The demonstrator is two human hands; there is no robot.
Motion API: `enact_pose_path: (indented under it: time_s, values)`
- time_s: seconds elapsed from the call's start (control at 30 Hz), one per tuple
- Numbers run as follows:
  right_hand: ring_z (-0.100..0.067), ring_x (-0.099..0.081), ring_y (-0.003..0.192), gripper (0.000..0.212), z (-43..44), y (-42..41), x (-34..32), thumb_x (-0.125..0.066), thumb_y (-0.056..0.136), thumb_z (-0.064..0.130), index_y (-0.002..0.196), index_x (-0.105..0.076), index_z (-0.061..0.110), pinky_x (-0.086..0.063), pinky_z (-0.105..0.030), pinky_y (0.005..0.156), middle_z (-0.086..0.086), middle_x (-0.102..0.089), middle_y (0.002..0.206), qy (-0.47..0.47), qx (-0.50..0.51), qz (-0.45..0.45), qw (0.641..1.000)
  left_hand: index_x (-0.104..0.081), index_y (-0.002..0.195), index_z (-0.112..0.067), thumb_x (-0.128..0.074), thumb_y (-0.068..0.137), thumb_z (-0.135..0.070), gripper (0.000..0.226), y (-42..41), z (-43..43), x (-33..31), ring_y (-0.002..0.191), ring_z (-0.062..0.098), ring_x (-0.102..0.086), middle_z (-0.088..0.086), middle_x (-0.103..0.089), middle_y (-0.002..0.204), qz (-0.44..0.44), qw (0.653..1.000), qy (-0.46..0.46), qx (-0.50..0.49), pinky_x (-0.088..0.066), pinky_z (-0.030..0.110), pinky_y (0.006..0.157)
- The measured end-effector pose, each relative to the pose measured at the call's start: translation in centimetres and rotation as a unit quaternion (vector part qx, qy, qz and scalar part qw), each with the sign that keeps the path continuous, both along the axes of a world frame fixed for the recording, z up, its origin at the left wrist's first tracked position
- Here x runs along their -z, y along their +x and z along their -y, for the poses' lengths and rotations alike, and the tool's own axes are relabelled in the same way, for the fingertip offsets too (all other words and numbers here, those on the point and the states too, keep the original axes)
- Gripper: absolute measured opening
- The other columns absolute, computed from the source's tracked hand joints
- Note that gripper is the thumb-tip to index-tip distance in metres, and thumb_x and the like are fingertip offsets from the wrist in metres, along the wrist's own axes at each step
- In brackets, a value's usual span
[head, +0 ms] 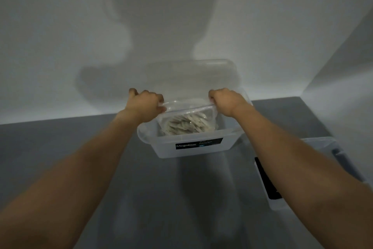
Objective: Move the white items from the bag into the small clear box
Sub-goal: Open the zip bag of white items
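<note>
Left hand: the left hand (144,103) has its fingers curled round one top corner of the bag (187,114), gripping it firmly
Right hand: the right hand (226,102) is clamped the same way on the opposite top corner, so the bag's upper edge is stretched taut between the two fists
Bag: it hangs between and below both hands, with its lower part dipped inside the box (167,148)
White items: the white items (187,125) are heaped in the bottom of the bag, below the knuckles and not yet loose in the box
Box: it sits on the table (96,147) directly under the hands, and its lid (191,75) is tipped up beyond them against the wall
Bag's mouth: whether it is already open cannot be told
Likely step: opening the bag over the box, ready to tip it
Doing it well: pull the corners apart evenly, keep the mouth low inside the walls, then raise the bottom slowly so the light pieces slide instead of scattering
Nearby: a second box (323,145) lies just outside the right forearm
</note>
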State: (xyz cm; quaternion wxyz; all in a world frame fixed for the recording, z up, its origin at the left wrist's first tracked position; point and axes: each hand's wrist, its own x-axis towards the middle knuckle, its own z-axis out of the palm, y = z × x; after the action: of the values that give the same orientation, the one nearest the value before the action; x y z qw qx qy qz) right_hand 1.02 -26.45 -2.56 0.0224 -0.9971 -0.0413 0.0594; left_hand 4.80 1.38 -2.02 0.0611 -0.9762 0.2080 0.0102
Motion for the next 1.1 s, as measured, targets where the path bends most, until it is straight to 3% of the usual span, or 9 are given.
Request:
enact_pose_path:
  time_s: [0.1,0.2,0.3,0.43,0.57,0.7,0.83,0.97,1.1]
  values:
    - [-0.038,-0.058,0.083,0.02,0.6,-1.1,-1.8,-0.044,0.094,0.002,0.105,-0.052,0.017,-0.05,-0.042,0.071,-0.01,-0.058,0.102,0.074,-0.005,0.099,0.992,-0.065,0.104,-0.021,-0.039,0.107,-0.037,0.031,-0.3,-0.8,-0.7,0.088,0.03,-0.064,0.001,-0.07,0.094,0.054,0.993,-0.101,0.003,-0.035,0.041,0.091]
    - [-0.04,-0.06,0.09,0.017,1.1,-3.0,-4.7,-0.044,0.102,0.012,0.111,-0.058,0.013,-0.052,-0.048,0.078,-0.01,-0.062,0.109,0.126,0.001,0.177,0.976,-0.064,0.099,-0.013,-0.047,0.105,-0.031,0.026,-0.4,-0.9,-2.3,0.089,0.037,-0.064,0.01,-0.069,0.096,0.051,0.963,-0.262,0.02,-0.05,0.043,0.08]
    - [-0.035,-0.062,0.096,0.02,1.9,-5.6,-8.1,-0.046,0.103,0.015,0.114,-0.063,0.011,-0.052,-0.045,0.085,-0.01,-0.064,0.11,0.158,0.007,0.269,0.95,-0.067,0.102,-0.006,-0.051,0.102,-0.022,0.023,-1.7,0.1,-5.9,0.09,0.039,-0.065,0.016,-0.07,0.099,0.118,0.935,-0.33,0.061,-0.048,0.038,0.077]
    - [-0.019,-0.06,0.091,0.019,2.8,-11.6,-13.5,-0.052,0.101,0.01,0.111,-0.067,0.007,-0.039,-0.016,0.084,-0.009,-0.066,0.105,0.198,-0.002,0.432,0.88,-0.068,0.109,-0.007,-0.057,0.101,-0.018,0.017,-6.0,1.6,-13.2,0.088,0.01,-0.063,0.001,-0.071,0.099,0.193,0.864,-0.446,0.131,-0.042,0.015,0.077]
    - [-0.004,-0.05,0.084,0.017,2.8,-20.3,-16.0,-0.054,0.101,0.005,0.111,-0.068,0.004,-0.036,-0.009,0.082,-0.007,-0.064,0.102,0.213,0.015,0.503,0.837,-0.067,0.113,-0.006,-0.051,0.105,-0.017,0.021,-11.2,2.3,-16.7,0.086,-0.002,-0.049,-0.006,-0.06,0.1,0.179,0.842,-0.475,0.183,-0.034,0.003,0.079]
    - [-0.004,-0.049,0.085,0.016,3.0,-27.2,-12.8,-0.056,0.101,0.003,0.11,-0.069,0.003,-0.036,-0.007,0.083,-0.006,-0.063,0.1,0.187,0.059,0.467,0.862,-0.066,0.108,-0.006,-0.051,0.105,-0.014,0.017,-16.4,3.2,-12.8,0.084,-0.009,-0.052,-0.008,-0.058,0.098,0.127,0.841,-0.486,0.201,-0.035,0.005,0.078]
    - [-0.005,-0.053,0.088,0.015,2.6,-32.9,-6.8,-0.059,0.099,0.002,0.109,-0.069,0.007,-0.035,-0.006,0.083,0.007,-0.057,0.101,0.202,0.11,0.383,0.895,-0.067,0.105,-0.008,-0.052,0.105,-0.014,0.015,-20.6,3.2,-5.6,0.087,0.0,-0.056,-0.005,-0.063,0.099,0.042,0.857,-0.472,0.204,-0.039,0.012,0.08]
    - [-0.004,-0.056,0.091,0.014,1.4,-37.6,-1.3,-0.058,0.099,0.007,0.108,-0.069,0.011,-0.036,-0.005,0.085,0.002,-0.064,0.102,0.223,0.149,0.302,0.915,-0.067,0.107,-0.018,-0.055,0.105,-0.023,0.014,-23.2,3.0,0.6,0.088,-0.002,-0.059,-0.01,-0.065,0.1,-0.061,0.868,-0.458,0.179,-0.043,0.015,0.08]
    - [-0.016,-0.061,0.096,0.015,1.4,-40.0,3.0,-0.059,0.1,0.014,0.111,-0.068,0.015,-0.034,-0.006,0.088,0.005,-0.059,0.104,0.239,0.173,0.141,0.945,-0.064,0.106,-0.025,-0.06,0.101,-0.022,0.007,-24.0,3.4,4.4,0.09,0.005,-0.065,-0.008,-0.07,0.096,-0.179,0.867,-0.437,0.158,-0.052,0.022,0.082]
